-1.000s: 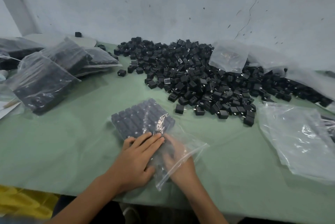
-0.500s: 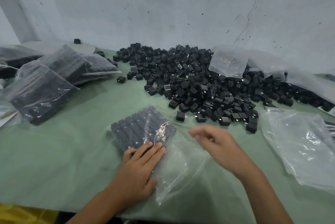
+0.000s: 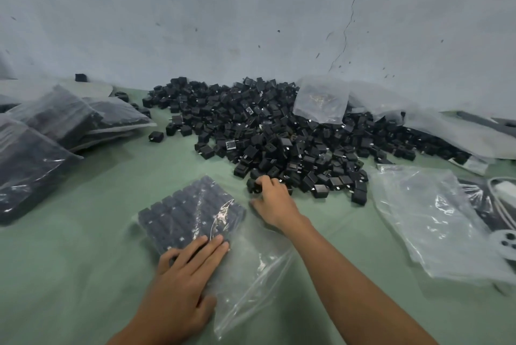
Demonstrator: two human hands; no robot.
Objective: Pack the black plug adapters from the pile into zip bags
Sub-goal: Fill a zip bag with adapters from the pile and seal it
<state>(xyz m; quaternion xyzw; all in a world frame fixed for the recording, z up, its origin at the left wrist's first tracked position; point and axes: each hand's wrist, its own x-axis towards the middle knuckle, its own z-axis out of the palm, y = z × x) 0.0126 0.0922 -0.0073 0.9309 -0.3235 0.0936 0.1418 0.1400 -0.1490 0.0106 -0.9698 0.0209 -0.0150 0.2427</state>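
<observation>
Seeing right grip pinching an adapter at pile near edge, left grip flat, released, pinning the bag; I'd lift the mouth and slot it in row-aligned.

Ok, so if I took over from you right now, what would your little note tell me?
Left hand: flat, fingers straight, pressing on the part-filled zip bag.
Right hand: at the near edge of the pile, fingers curled round one adapter.
Done: neat rows of adapters sit in the zip bag; filled bags lie at the left.
Left: put this adapter in, fill and zip the bag, then pack the rest of the pile, probably into the empty bags at the right.
</observation>
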